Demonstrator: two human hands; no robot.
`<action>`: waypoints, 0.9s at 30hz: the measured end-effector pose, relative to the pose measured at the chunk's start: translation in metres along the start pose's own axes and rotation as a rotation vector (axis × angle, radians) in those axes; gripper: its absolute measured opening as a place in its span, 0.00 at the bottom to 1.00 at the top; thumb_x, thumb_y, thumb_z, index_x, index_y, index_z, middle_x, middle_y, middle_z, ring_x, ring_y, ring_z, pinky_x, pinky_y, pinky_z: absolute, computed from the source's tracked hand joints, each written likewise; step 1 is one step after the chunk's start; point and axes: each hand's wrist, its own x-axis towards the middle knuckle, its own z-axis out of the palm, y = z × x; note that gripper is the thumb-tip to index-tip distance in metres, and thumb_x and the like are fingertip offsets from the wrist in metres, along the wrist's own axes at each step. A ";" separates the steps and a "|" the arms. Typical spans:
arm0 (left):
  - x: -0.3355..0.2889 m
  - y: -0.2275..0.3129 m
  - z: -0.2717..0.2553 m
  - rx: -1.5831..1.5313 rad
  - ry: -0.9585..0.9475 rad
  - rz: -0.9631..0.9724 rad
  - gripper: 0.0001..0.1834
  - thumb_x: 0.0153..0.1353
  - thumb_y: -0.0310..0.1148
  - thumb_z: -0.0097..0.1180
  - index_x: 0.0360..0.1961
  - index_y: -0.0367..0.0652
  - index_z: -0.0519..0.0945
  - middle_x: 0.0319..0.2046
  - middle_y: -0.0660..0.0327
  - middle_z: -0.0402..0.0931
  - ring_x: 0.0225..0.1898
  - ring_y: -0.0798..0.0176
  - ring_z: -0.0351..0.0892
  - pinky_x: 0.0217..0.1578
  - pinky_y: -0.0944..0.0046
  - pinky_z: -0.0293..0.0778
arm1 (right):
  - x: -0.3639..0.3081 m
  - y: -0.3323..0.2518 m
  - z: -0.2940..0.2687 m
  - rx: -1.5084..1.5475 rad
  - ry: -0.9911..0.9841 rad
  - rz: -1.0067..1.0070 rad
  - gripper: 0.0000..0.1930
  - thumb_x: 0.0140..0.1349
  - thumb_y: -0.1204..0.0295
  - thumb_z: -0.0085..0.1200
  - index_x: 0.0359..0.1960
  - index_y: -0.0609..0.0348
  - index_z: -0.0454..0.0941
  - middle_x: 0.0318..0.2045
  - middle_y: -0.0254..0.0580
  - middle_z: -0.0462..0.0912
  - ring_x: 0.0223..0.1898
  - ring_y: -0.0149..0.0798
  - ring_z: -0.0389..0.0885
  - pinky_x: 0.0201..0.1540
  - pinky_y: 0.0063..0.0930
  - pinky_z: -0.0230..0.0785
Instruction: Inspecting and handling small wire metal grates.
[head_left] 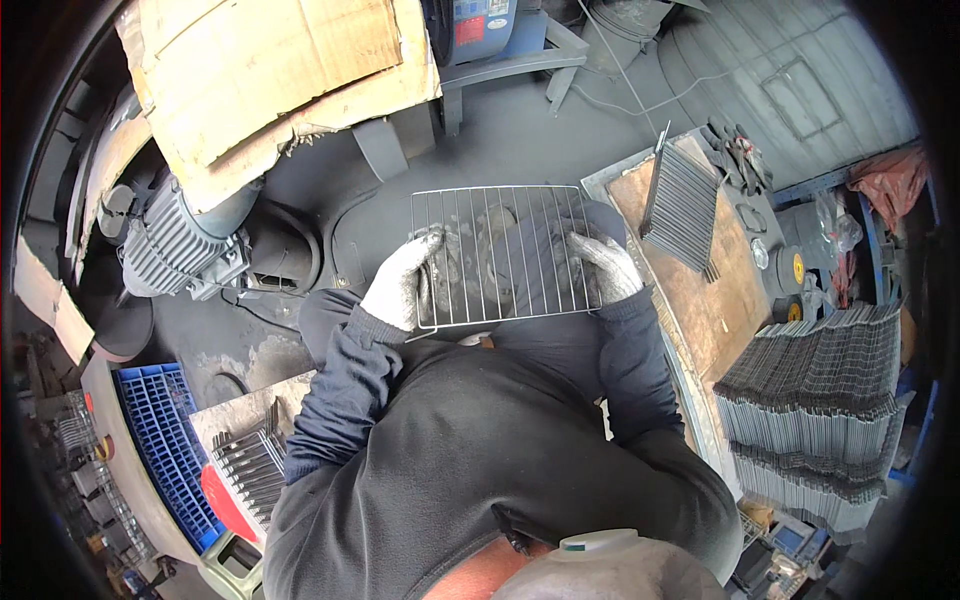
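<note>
A rectangular wire rack (505, 255) is held up in front of the person's torso, above the lap, its thin parallel bars running away from the body. The left hand (405, 280), in a pale speckled glove, has its grip closed around the rack's left edge; the right hand (610, 268), gloved alike, grasps the right edge with its grip. To the right, a brown-topped surface (705, 335) carries a smaller pile of dark wire grids (683, 205), with dark gloves (738, 160) near its far end. Beside that surface, nearer the person, rises a tall stack of grey wire racks (815, 400). On the left are a ribbed motor (168, 240), a blue plastic grid (165, 430) and a group of dark metal pieces (250, 465), while cardboard (270, 80) lies at the upper left
</note>
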 end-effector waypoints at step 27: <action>-0.021 -0.005 0.031 0.382 -0.186 0.304 0.29 0.70 0.32 0.64 0.68 0.32 0.72 0.51 0.54 0.83 0.49 0.66 0.82 0.54 0.67 0.76 | -0.048 -0.103 -0.027 -0.257 0.120 -0.408 0.23 0.66 0.74 0.58 0.60 0.72 0.70 0.36 0.51 0.85 0.32 0.37 0.84 0.36 0.27 0.78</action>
